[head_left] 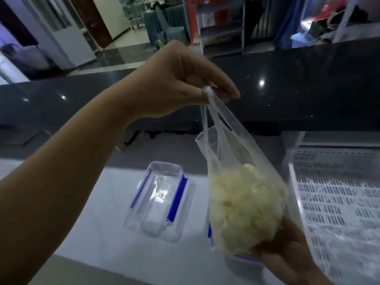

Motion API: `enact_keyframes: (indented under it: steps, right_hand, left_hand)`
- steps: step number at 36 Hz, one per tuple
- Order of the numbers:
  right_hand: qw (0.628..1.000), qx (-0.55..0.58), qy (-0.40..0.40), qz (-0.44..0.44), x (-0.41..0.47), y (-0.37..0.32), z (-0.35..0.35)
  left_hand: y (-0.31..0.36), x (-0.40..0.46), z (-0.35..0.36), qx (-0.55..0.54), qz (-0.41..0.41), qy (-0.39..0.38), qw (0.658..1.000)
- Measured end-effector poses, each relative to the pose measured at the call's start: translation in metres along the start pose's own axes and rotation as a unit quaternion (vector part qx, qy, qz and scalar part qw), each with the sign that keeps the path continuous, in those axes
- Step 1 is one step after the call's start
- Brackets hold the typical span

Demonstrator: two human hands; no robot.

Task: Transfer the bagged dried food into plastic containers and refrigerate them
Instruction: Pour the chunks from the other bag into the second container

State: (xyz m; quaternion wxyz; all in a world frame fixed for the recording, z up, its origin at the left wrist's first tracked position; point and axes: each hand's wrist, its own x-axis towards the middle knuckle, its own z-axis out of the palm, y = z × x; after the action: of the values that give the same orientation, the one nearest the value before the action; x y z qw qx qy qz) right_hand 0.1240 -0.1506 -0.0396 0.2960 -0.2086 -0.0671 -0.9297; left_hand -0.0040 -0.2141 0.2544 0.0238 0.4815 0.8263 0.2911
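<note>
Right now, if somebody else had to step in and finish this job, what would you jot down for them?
Left hand: pinches the handles of the thin clear plastic bag of pale yellow dried food, holding it up.
Right hand: cups the bag's bottom from below.
Clear plastic container with blue clips: on the white counter, lid side up, left of the bag. A second blue-edged container shows just under the bag, mostly hidden.
Done: bag lifted. Left: empty the food into containers, close them, refrigerate them.
</note>
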Motion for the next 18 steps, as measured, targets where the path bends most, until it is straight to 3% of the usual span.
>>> enact_keyframes:
  steps: [1, 2, 4, 5, 6, 7, 10, 13, 18]
  right_hand:
    - [0.997, -0.062, 0.047, -0.025, -0.052, -0.073, 0.03]
    - [0.981, -0.106, 0.149, -0.066, -0.086, -0.096, 0.038]
    - [0.917, -0.243, 0.309, -0.065, -0.058, -0.072, 0.066]
    - [0.898, -0.277, 0.335, -0.07, -0.04, -0.071, 0.075]
    - [0.906, -0.248, 0.34, -0.051, -0.034, -0.061, 0.072]
    - [0.863, -0.305, 0.395, -0.08, -0.029, -0.052, 0.075]
    - [0.827, -0.289, 0.472, -0.097, -0.008, -0.04, 0.094]
    - [0.761, -0.334, 0.548, -0.095, 0.005, -0.028, 0.084]
    - [0.69, -0.399, 0.59, -0.13, 0.025, -0.016, 0.074]
  left_hand:
    - [-0.006, -0.011, -0.005, -0.002, -0.009, -0.011, 1.0]
    - [-0.011, -0.022, -0.01, -0.008, -0.018, -0.021, 1.0]
    - [-0.024, -0.043, -0.017, -0.023, -0.038, -0.03, 0.999]
    - [-0.031, -0.053, -0.019, -0.032, -0.049, -0.031, 0.998]
    - [-0.04, -0.062, -0.022, -0.038, -0.058, -0.031, 0.997]
    - [-0.049, -0.071, -0.024, -0.038, -0.064, -0.03, 0.997]
    - [-0.077, -0.099, -0.026, -0.005, -0.073, -0.015, 0.997]
    - [-0.104, -0.125, -0.019, 0.007, -0.078, 0.006, 0.997]
    - [-0.155, -0.166, -0.005, -0.04, -0.079, 0.066, 0.994]
